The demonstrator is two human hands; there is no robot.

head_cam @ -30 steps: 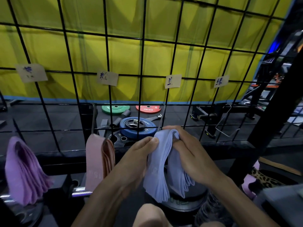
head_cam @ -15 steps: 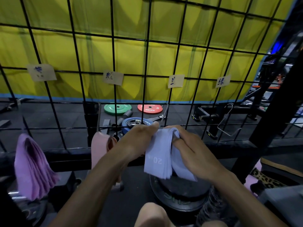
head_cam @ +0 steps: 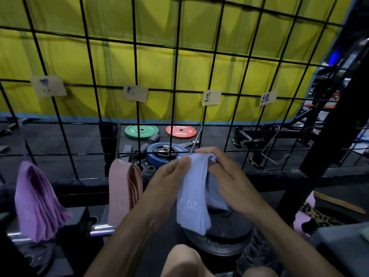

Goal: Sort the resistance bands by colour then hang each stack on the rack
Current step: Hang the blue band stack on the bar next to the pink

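Observation:
A stack of light blue resistance bands (head_cam: pixel 194 192) hangs folded between both hands, its top right at the tip of a thin metal hook (head_cam: pixel 194 142) on the black wire grid rack (head_cam: pixel 173 90). My left hand (head_cam: pixel 169 176) pinches the stack's left top edge. My right hand (head_cam: pixel 225 176) grips its right side. A purple stack (head_cam: pixel 38 200) hangs at the far left and a pink stack (head_cam: pixel 123 188) hangs left of centre. Paper labels (head_cam: pixel 211 97) are taped to the grid above each place.
Another bare metal hook (head_cam: pixel 274 148) hangs at the right under the last label. Behind the grid lie green, red and blue weight plates (head_cam: pixel 166 153) on a dark floor. A black plate stack (head_cam: pixel 223 236) sits below my hands. A thick black post (head_cam: pixel 339 120) stands at right.
Both hands have lifted the blue stack slightly up and toward the grid, so its top now meets the hook's tip. The folded bands hang straighter than a second ago.

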